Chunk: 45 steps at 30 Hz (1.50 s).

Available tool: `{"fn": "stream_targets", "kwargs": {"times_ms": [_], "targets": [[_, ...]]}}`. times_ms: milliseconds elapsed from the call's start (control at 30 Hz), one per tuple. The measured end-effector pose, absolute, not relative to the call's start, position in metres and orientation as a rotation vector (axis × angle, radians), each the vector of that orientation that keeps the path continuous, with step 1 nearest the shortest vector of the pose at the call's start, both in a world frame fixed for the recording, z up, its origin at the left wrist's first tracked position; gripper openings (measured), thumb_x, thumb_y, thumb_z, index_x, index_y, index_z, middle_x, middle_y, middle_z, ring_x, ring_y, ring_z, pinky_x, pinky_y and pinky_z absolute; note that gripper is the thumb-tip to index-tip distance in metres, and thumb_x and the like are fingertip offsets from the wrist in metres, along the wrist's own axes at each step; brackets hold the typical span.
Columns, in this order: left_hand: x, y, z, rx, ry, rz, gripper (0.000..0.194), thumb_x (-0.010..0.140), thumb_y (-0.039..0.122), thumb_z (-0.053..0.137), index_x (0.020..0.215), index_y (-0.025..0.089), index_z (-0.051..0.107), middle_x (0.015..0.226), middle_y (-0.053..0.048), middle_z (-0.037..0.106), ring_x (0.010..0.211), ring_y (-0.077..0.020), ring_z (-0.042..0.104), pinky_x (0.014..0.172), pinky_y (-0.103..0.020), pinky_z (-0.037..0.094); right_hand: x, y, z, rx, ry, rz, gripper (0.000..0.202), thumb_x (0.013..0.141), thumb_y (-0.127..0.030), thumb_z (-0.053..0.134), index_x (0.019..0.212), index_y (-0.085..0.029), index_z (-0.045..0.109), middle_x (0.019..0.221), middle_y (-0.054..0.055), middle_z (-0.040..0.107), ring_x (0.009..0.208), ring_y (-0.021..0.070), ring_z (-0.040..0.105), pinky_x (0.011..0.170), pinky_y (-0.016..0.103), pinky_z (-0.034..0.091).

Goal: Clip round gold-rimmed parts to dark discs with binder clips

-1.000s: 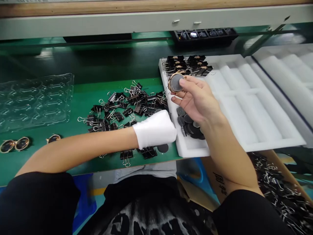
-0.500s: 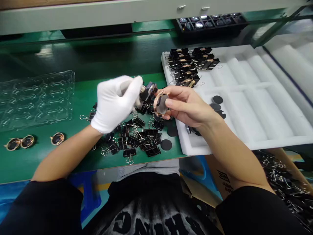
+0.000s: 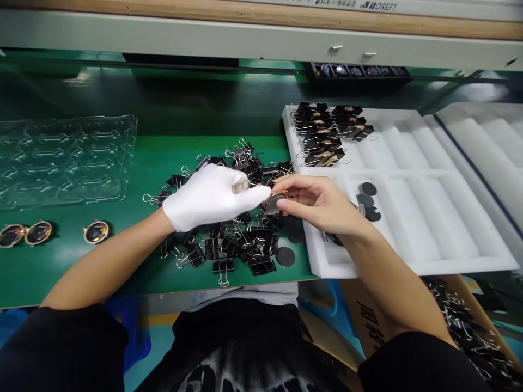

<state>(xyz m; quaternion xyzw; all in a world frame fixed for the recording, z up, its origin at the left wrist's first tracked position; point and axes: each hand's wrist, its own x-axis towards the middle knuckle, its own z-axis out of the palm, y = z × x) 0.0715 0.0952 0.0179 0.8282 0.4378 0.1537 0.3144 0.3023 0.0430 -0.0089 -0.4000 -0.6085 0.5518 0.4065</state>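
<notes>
My right hand (image 3: 318, 204), bare, pinches a round dark grey pad (image 3: 274, 204) against a gold-coloured eyeglass frame (image 3: 281, 192), thumb on the pad's face. My left hand (image 3: 216, 196), in a white glove, is closed with its thumb tip at the left edge of the same piece. What lies between its fingers is hidden behind the glove. Both hands are over a heap of black binder clips (image 3: 229, 245) with wire handles. Beside the heap a loose round black pad (image 3: 285, 256) lies on the green table (image 3: 143, 277).
A white foam tray (image 3: 392, 261) at right holds clipped gold frames (image 3: 322, 133) in its back left corner and several dark pads (image 3: 368, 189). At left are sunglasses (image 3: 38, 232), a single round lens piece (image 3: 97, 232) and a clear plastic tray (image 3: 69, 163). A shelf edge (image 3: 204, 41) crosses behind.
The view has tilted up slightly. My left hand has come down to the round piece in my right hand; the dark object earlier seen at its fingertips is hidden now.
</notes>
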Motion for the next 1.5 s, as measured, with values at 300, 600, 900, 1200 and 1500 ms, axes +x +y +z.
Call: {"fn": "stream_targets", "kwargs": {"times_ms": [300, 600, 900, 1200, 1500], "targets": [[0.068, 0.099, 0.011, 2.055, 1.118, 0.891, 0.047, 0.086, 0.043, 0.063, 0.053, 0.021, 0.038, 0.050, 0.004, 0.036, 0.051, -0.0091, 0.033, 0.050, -0.028, 0.028, 0.297, 0.048, -0.010, -1.037, -0.918, 1.478, 0.027, 0.081, -0.040, 0.090, 0.099, -0.025, 0.076, 0.099, 0.002, 0.075, 0.085, 0.0138, 0.071, 0.069, 0.023, 0.061], [0.083, 0.089, -0.001, 2.063, 1.023, 1.118, 0.043, 0.091, 0.043, 0.060, 0.056, 0.018, 0.058, 0.046, 0.005, 0.048, 0.044, -0.0071, 0.041, 0.047, -0.025, 0.032, 0.263, 0.045, -0.016, -0.835, -0.525, 1.548, 0.024, 0.080, -0.036, 0.091, 0.096, -0.028, 0.076, 0.103, -0.003, 0.074, 0.096, 0.0114, 0.067, 0.083, 0.022, 0.059], [0.083, 0.091, -0.008, 2.050, 1.066, 1.165, 0.042, 0.091, 0.042, 0.059, 0.056, 0.019, 0.056, 0.043, 0.005, 0.049, 0.043, -0.0084, 0.044, 0.049, -0.026, 0.034, 0.248, 0.046, -0.016, -0.880, -0.573, 1.432, 0.025, 0.080, -0.040, 0.090, 0.098, -0.029, 0.076, 0.107, -0.004, 0.072, 0.103, 0.0145, 0.063, 0.089, 0.028, 0.057], [0.071, 0.101, 0.003, 2.511, 0.869, 0.378, 0.035, 0.098, 0.054, 0.058, 0.096, 0.020, 0.069, 0.070, 0.003, 0.068, 0.059, -0.0125, 0.060, 0.059, -0.028, 0.036, 0.281, 0.055, -0.012, -0.973, -0.639, 1.276, 0.028, 0.082, -0.051, 0.083, 0.096, -0.032, 0.067, 0.108, 0.000, 0.072, 0.114, 0.0250, 0.067, 0.093, 0.043, 0.060], [0.087, 0.081, -0.018, 2.998, 0.548, 0.109, 0.035, 0.104, 0.038, 0.050, 0.080, 0.017, 0.066, 0.073, -0.003, 0.066, 0.065, -0.0178, 0.061, 0.066, -0.034, 0.035, 0.297, 0.056, -0.011, -0.991, -0.593, 1.348, 0.030, 0.078, -0.051, 0.086, 0.084, -0.029, 0.066, 0.085, -0.001, 0.069, 0.090, 0.0201, 0.070, 0.067, 0.031, 0.058]]}}
